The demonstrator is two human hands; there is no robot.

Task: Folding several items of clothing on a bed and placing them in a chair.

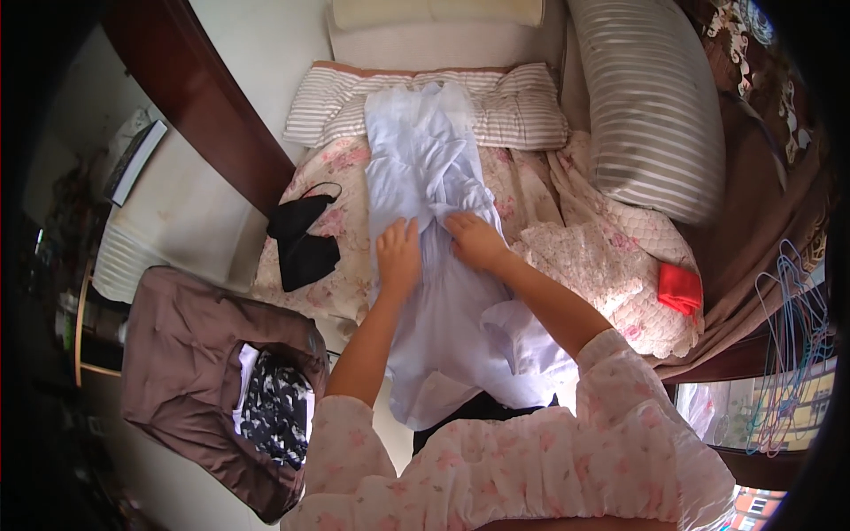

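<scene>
A pale lavender-white dress (425, 159) lies lengthwise over the bed, its upper part reaching onto a striped pillow and its skirt hanging toward me. My left hand (398, 257) rests on the left side of its waist, fingers slightly bent and apart on the cloth. On the other side of the waist, my right hand (475, 241) has its fingers closed at a fold of the dress. Creases gather between the two hands. Left of the dress lies a black strappy garment (304, 239) on the floral bedding.
A striped pillow (328, 97) lies at the far end, and a large striped cushion (655, 115) leans at the right. Floral quilt (584, 265) bunches near a red folded cloth (680, 288). Wire hangers (784, 345) hang far right. A brown-covered seat (195, 354) holds black-and-white patterned cloth (276, 416).
</scene>
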